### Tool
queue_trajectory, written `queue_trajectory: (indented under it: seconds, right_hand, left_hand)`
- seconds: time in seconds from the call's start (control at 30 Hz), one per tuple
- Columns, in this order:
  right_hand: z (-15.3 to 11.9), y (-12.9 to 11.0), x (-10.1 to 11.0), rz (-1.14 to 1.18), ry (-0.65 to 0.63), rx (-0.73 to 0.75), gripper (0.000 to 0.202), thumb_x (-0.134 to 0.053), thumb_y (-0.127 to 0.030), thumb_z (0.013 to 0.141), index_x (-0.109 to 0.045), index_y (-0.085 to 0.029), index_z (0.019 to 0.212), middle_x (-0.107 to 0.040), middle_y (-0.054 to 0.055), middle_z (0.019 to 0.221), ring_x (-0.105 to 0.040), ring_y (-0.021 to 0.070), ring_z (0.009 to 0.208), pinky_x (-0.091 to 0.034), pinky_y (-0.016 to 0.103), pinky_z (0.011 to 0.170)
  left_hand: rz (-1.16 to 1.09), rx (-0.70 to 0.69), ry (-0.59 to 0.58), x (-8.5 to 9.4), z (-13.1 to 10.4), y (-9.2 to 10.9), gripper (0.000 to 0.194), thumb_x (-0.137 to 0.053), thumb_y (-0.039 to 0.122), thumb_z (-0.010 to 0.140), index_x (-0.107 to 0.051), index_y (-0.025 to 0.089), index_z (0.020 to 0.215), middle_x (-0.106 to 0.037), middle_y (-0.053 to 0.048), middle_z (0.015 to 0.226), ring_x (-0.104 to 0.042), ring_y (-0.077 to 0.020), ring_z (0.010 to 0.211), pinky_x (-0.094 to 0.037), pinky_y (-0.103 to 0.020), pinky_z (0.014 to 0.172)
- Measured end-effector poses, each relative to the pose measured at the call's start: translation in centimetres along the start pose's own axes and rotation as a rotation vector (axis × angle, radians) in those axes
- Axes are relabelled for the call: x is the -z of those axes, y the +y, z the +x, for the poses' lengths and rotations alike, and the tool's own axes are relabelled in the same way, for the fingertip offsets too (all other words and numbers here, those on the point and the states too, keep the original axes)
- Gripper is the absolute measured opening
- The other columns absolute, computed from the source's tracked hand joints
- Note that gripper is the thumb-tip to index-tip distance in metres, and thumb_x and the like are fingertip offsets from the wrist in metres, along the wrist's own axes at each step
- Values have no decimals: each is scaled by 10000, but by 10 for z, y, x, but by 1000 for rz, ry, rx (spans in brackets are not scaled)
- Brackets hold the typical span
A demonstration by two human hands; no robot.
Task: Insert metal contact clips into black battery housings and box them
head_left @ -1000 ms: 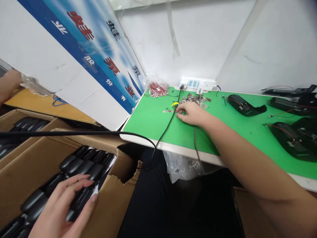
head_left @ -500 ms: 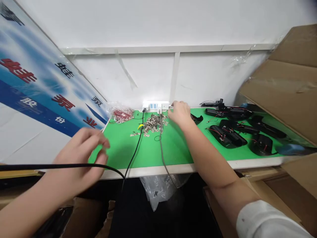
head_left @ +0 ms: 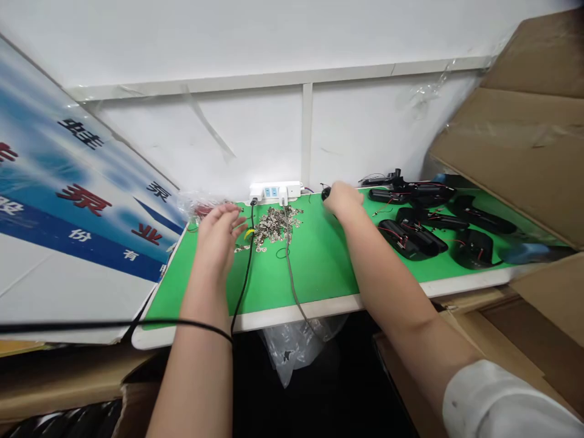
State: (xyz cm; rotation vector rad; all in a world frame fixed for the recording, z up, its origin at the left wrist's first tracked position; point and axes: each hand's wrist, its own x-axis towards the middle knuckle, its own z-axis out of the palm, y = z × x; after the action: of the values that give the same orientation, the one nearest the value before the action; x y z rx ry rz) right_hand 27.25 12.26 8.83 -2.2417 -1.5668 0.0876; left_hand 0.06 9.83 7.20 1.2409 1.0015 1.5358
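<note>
My right hand is closed around a black plastic part near the back of the green mat. Only one end of that part and a thin wire show past the fingers; the rest is hidden by the hand. My left hand hovers over the mat's left side with fingers apart and nothing in it. Just right of it lies a heap of small metal pieces. A small yellow piece is near its fingertips, and a clear bag of red pieces sits behind.
A white power strip stands against the wall. A black cable and a grey cable run off the front edge. Several black housings with red wires lie at right, beside a large cardboard box. A plastic bag hangs below.
My left hand has moved right and in over the mat, near the metal pieces. My right hand has shifted slightly right and taken hold of the black plastic part. The view has turned slightly.
</note>
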Motion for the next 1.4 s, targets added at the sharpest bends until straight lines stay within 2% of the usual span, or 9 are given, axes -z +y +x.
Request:
queue_trajectory:
  seconds: [0.13, 0.3, 0.4, 0.53, 0.67, 0.77, 1.0, 1.23, 1.4]
  right_hand:
    - [-23, -25, 16, 238, 71, 113, 284, -510, -324, 966, -695, -142, 1082, -714, 170, 1049, -678, 271, 956, -517, 385, 788]
    - [-74, -75, -21, 1043, -617, 348, 163, -572, -244, 873, -580, -171, 727, -545, -4, 650, -473, 102, 559, -360, 240, 509]
    - [-101, -92, -46, 1123, -848, 317, 198, -628, -282, 881, -576, -167, 728, -534, -25, 657, -447, 83, 564, -351, 213, 507]
    - [-103, -90, -45, 1070, -1015, 423, 299, -653, -442, 926, -655, -155, 841, -679, 26, 827, -582, 103, 706, -483, 212, 634]
    - [-78, -78, -40, 648, -738, 558, 384, -483, -413, 1013, -715, -120, 924, -693, 65, 796, -578, 117, 638, -451, 243, 578]
    - [-68, -74, -54, 447, -545, 609, 178, -625, -276, 910, -718, -128, 877, -661, 31, 722, -535, 118, 615, -384, 254, 577]
    - [-71, -75, -78, 266, -489, 672, 106, -684, -168, 857, -669, -152, 753, -608, 8, 668, -491, 127, 628, -312, 274, 614]
    - [-69, -73, -74, 267, -490, 714, 146, -646, -113, 830, -599, -158, 699, -601, 0, 640, -476, 117, 587, -288, 278, 575]
    - [-59, -70, -58, 359, -377, 681, 111, -608, -161, 877, -637, -148, 771, -625, 4, 670, -510, 110, 601, -347, 266, 600]
  left_hand:
    - [-6, 0, 61, 16, -31, -28, 252, -808, 260, 704, -658, 192, 894, -620, -5, 861, -619, -135, 810, -501, -290, 836]
    - [-119, 77, -68, 26, -50, -42, 382, -780, 477, 821, -715, 204, 1081, -715, -74, 1086, -693, -192, 969, -531, -323, 903]
    - [-205, 153, -58, 25, -61, -44, 450, -773, 542, 821, -743, 186, 1094, -751, -94, 1113, -706, -227, 1047, -543, -318, 918]
    - [-300, 196, 29, 23, -73, -38, 407, -788, 440, 826, -742, 144, 1101, -778, -112, 1094, -734, -250, 1022, -575, -328, 909]
    - [-498, 288, 67, 27, -73, -25, 365, -647, 364, 933, -671, 124, 1207, -739, -177, 1253, -763, -288, 992, -634, -364, 760]
    - [-564, 348, 157, 31, -70, -20, 305, -560, 307, 981, -641, 122, 1209, -724, -192, 1289, -784, -299, 945, -629, -327, 646]
    - [-525, 408, 183, 29, -69, -19, 294, -582, 245, 940, -667, 79, 1167, -780, -183, 1139, -796, -281, 853, -636, -318, 682]
    - [-564, 416, 133, 27, -68, -20, 293, -543, 174, 912, -670, 68, 1154, -798, -174, 1043, -788, -317, 958, -636, -479, 916]
    - [-589, 448, 134, 28, -67, -20, 314, -477, 188, 954, -670, 72, 1173, -788, -166, 1084, -784, -299, 984, -635, -457, 931]
